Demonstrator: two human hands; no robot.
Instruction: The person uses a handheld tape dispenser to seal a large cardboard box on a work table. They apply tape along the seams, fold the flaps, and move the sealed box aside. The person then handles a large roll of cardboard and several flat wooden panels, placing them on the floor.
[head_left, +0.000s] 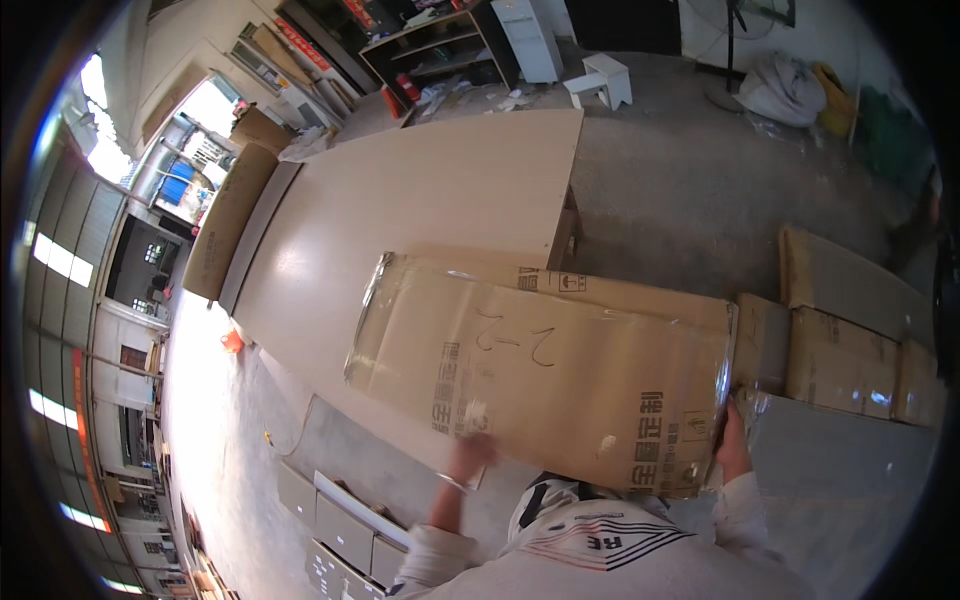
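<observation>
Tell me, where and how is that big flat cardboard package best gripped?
Probably by both short ends, coming from left and right: the package is long, broad and flat, so this should balance it. The right hand is at the right end.

The head-mounted fisheye camera looks downward and forward from above the hands point(735, 445) at close range, the bench point(430, 185) lying farther ahead.

Left hand point(472, 457): motion-blurred by the carton's point(570, 370) near edge; contact unclear.
Right hand point(734, 445): fingers partly hidden behind the carton.
Tabletop point(430, 180): near right corner covered by the carton.
Rightmost box point(915, 385): cut off by the dark rim.
</observation>
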